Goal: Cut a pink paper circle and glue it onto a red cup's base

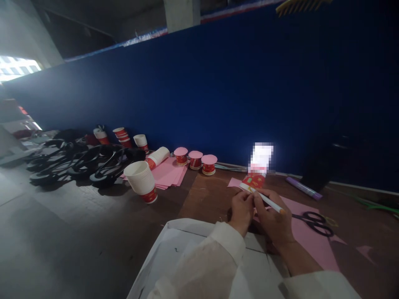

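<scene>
My right hand [276, 218] is closed round a white marker [271, 202] with an orange end, which slants up to the left. Close beside it, my left hand [242, 211] has its fingers pressed together; what they hold, if anything, is hidden. Just beyond both hands lies a red paper cup [254, 181] with a white rim, its rim toward me. A pixelated bright patch covers the area behind it. Pink paper [314, 245] lies under and right of my right hand, with black-handled scissors [318, 223] on it.
Left of my hands stand a stack of cups [140, 180], three red cups with pink tops [195, 160] and a pile of pink sheets [170, 172]. Black straps or frames [93, 166] lie farther left. A purple marker [304, 188] is near the blue partition [202, 91]. A white box [177, 245] is nearest me.
</scene>
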### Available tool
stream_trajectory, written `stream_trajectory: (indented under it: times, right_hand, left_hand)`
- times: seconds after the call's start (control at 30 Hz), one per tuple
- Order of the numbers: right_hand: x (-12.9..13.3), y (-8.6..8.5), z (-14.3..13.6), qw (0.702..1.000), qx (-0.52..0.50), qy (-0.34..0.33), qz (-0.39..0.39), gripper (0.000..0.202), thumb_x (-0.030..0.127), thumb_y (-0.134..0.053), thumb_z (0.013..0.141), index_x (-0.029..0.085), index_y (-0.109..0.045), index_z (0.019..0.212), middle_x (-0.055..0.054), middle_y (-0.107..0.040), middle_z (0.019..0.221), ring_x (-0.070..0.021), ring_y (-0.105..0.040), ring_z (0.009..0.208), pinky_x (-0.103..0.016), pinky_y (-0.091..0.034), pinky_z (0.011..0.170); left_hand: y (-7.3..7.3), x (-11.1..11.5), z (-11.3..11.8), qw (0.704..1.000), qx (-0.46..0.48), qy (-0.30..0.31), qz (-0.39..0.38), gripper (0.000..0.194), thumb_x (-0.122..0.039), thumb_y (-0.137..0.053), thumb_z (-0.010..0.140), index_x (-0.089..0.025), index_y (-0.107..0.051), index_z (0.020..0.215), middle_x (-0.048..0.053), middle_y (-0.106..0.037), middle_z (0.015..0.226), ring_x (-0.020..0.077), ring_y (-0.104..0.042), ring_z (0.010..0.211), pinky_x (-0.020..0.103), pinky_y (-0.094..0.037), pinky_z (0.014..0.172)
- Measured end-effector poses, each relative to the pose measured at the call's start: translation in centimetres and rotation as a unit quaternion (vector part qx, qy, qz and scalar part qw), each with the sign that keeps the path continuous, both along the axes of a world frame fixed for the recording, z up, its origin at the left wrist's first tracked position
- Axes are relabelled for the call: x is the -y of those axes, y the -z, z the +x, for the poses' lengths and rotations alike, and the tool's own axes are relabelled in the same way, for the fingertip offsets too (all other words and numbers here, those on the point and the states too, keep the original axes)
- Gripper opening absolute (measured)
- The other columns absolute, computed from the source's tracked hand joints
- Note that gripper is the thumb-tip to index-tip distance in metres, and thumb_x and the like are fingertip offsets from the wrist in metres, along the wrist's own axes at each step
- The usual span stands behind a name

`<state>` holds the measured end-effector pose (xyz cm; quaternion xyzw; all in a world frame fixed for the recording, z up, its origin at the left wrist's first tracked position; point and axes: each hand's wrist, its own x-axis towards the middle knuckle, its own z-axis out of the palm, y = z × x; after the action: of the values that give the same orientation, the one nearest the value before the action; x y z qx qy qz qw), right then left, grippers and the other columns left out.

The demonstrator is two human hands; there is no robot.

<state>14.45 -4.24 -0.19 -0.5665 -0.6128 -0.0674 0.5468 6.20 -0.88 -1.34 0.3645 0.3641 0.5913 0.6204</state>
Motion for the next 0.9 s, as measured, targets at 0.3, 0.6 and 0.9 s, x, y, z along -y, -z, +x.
stream_trajectory:
  times: [0.3,0.6,0.9]
  right_hand:
    - [0.13,-0.14,-0.34,1.0,0.002,-0.007,0.006,0.024,0.042,-0.06,0.093,0.021,-0.072,0.092,-0.007,-0.076,0.087,-0.023,-0.072,0.078,-0.035,-0.055,0.072]
    - [0.19,-0.63,0.05,0.999,-0.027,0.015,0.036,0.027,0.041,-0.06,0.096,0.018,-0.072,0.104,-0.01,-0.076,0.099,-0.0229,-0.072,0.086,-0.035,-0.057,0.079]
    - [0.17,-0.6,-0.1,1.0,-0.024,-0.007,0.015,0.029,0.045,-0.061,0.094,0.019,-0.073,0.098,-0.01,-0.077,0.095,-0.024,-0.073,0.086,-0.037,-0.058,0.081]
  left_hand:
    - [0.03,-0.15,-0.2,1.0,-0.023,-0.002,0.001,0.013,-0.023,-0.069,0.07,-0.017,-0.066,0.06,-0.001,-0.058,0.06,0.0125,-0.05,0.061,0.025,-0.041,0.064]
    - [0.3,-0.11,0.02,0.99,0.104,0.033,-0.09,0.031,-0.042,-0.081,0.062,-0.018,-0.063,0.069,0.001,-0.06,0.065,0.0119,-0.052,0.056,0.021,-0.03,0.047]
    - [-0.2,0.36,-0.07,0.991,0.121,0.046,-0.021,0.031,-0.044,-0.082,0.061,-0.018,-0.064,0.065,-0.003,-0.053,0.058,0.0099,-0.048,0.056,0.025,-0.043,0.061]
